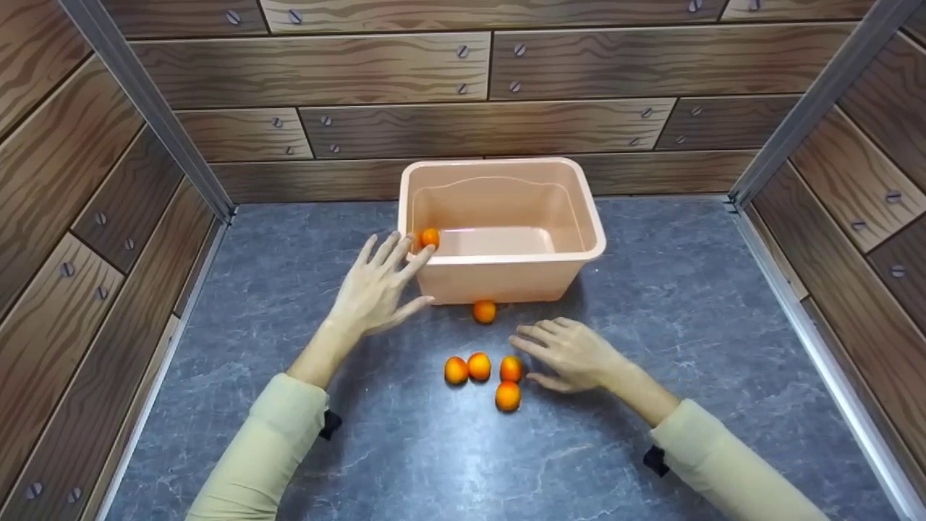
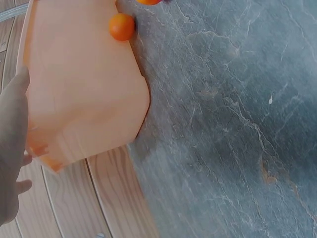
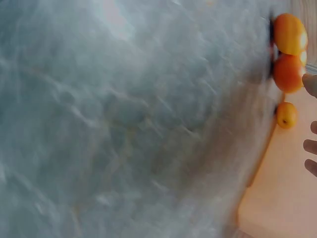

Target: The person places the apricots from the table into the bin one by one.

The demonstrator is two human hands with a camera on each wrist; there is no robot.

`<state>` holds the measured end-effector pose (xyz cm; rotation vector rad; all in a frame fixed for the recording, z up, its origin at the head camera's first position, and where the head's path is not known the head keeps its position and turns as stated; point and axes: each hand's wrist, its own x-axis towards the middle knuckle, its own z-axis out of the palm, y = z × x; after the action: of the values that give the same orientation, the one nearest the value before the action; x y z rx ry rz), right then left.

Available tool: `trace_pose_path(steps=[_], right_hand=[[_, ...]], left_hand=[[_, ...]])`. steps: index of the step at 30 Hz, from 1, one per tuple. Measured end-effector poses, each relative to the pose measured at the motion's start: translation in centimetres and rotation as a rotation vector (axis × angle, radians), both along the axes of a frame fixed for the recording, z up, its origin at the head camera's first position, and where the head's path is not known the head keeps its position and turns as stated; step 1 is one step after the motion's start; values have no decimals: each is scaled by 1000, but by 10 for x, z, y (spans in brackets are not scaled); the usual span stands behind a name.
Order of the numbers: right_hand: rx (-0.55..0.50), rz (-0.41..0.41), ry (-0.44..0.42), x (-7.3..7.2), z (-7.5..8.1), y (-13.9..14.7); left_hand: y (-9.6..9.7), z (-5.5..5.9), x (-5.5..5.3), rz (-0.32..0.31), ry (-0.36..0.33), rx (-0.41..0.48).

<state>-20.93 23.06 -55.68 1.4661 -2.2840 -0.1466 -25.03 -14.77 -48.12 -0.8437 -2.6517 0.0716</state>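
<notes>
Orange fruits, right hand loosely extended beside them, left hand splayed at bin

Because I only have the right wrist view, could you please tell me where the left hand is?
Observer: The head view shows the left hand at the near left corner of the bin.
Operator: Thank you; does the bin hold any fruit?
Observer: Yes, at least one orange fruit lies inside, at the left end.
Operator: And how many lie outside it?
Observer: The head view shows five loose fruits in front of it.
</notes>
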Motion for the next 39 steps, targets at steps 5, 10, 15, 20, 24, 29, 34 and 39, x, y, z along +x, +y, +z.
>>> trace_pose_path(steps=[5,10,15,20,24,29,34,39], right_hand=[[37,-10,5,2,-8,-3],[50,15,19,2,-13,-5],[77,39,24,3,-16,-9],[96,52,18,4,-18,-12],[106,56,17,3,-20,-12],[117,46,6,4,-22,-13],[107,42,3,5,-25,-15],[86,48,19,4,-28,-16]], left_hand=[[0,0,0,-1,-14,1],[0,0,0,0,-12,-2],[0,0,0,-2,-7,1],[0,-1,-1,2,-2,-6],[0,-1,-1,3,-10,-8],[1,-1,0,2,-13,-2],[1,-2,0,1,-7,4],[1,-1,0,4,-7,1]])
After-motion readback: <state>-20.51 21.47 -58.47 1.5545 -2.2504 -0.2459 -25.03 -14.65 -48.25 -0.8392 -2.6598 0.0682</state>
